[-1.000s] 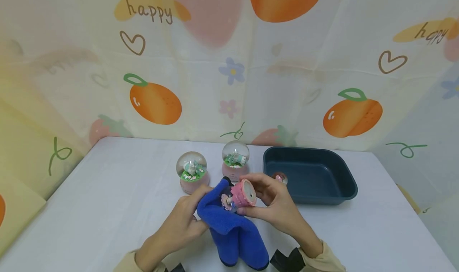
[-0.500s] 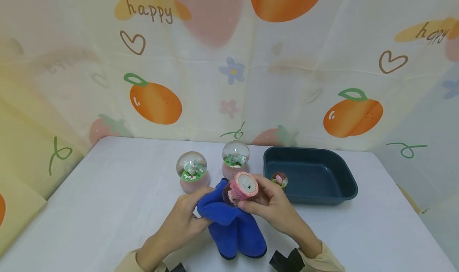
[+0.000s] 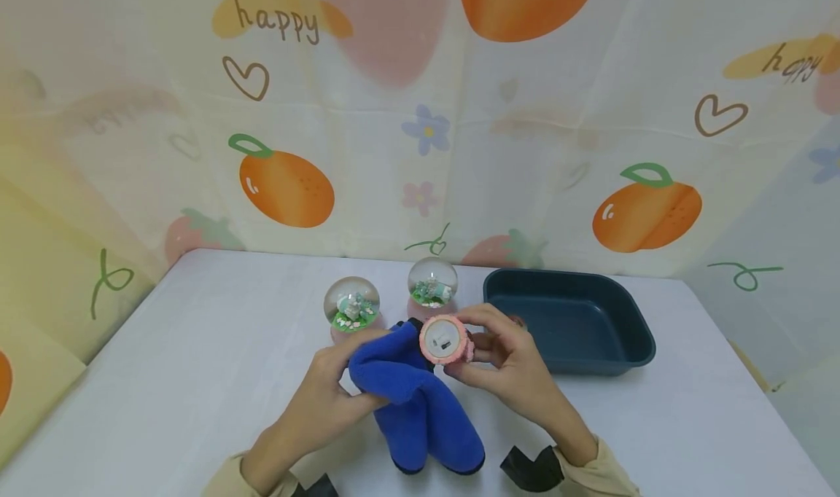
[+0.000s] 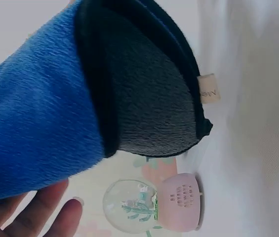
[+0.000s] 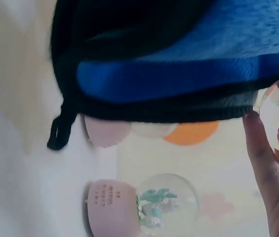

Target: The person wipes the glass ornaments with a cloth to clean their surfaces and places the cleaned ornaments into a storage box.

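A folded blue plush cloth (image 3: pixel 420 398) with black edging is gripped at its left side by my left hand (image 3: pixel 321 391), its lower part hanging in two lobes. My right hand (image 3: pixel 515 358) holds a small snow globe (image 3: pixel 441 339) by its pink base, the pale round underside facing the head camera. Its glass part is hidden from the head view, but the right wrist view catches the clear ball (image 5: pixel 272 116) beside the fingers. In the left wrist view the cloth (image 4: pixel 45 103) shows its grey face and a small tag.
Two larger snow globes with pink bases, a left one (image 3: pixel 351 304) and a middle one (image 3: pixel 432 286), stand behind the hands. A dark teal basin (image 3: pixel 633 337) is at the back right. By its left wall, another small globe (image 3: pixel 518 322) peeks out behind my right hand.
The small globe has turned so its underside faces the head camera. The cloth and my left hand have shifted slightly left. My right hand now covers most of the other small globe.
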The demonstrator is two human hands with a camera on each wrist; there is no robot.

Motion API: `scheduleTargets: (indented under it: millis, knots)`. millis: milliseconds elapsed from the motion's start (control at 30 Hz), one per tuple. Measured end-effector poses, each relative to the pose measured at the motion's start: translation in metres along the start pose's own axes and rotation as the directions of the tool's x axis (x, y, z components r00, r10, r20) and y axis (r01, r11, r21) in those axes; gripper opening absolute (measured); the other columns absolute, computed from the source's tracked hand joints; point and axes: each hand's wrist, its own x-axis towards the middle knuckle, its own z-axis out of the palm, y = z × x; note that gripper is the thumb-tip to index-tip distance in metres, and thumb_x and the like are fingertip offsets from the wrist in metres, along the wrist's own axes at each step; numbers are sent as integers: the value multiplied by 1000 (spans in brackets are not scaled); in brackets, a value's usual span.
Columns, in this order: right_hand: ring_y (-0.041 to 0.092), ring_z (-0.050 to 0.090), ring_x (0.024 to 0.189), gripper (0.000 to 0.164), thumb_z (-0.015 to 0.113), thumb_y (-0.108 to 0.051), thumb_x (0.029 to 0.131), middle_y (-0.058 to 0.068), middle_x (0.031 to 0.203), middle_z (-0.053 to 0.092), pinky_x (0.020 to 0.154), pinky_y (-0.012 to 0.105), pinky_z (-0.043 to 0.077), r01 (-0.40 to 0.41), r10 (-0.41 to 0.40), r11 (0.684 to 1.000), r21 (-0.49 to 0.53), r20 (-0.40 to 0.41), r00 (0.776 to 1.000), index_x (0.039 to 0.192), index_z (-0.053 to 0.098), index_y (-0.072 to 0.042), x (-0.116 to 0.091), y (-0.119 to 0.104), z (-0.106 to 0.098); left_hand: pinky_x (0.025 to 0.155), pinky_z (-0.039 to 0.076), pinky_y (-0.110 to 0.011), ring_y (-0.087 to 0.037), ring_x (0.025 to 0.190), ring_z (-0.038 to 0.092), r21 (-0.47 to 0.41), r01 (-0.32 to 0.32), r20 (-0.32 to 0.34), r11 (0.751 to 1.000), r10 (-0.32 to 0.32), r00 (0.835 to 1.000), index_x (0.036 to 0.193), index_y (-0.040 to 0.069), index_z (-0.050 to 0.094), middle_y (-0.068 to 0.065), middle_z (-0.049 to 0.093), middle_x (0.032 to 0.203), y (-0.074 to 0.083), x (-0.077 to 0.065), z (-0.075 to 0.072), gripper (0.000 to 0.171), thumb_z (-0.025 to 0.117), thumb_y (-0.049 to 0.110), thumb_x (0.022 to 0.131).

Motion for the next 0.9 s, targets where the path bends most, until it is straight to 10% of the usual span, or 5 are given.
scheduleTargets:
  millis: [500, 900]
  knots:
    - [12, 64, 89, 51, 78, -2, 82, 13, 114, 68, 78, 26, 58, -48, 62, 988, -146, 95, 994, 130, 60, -2, -2, -2, -4, 96, 52, -29, -11, 108, 64, -24, 97, 72, 995, -95, 993, 132, 13, 55, -4, 68, 122, -1, -1, 0, 56, 76, 4, 81]
    - [12, 63, 114, 51, 74, -7, 87, 12, 129, 63, 92, 31, 57, -45, 74, 989, -139, 211, 975, 135, 58, -8, -4, -6, -7, 89, 56, -28, -13, 101, 68, -46, -23, 80, 999, 27, 996, 125, 9, 60, -8, 72, 113, 3, -2, 6, 48, 74, -3, 80]
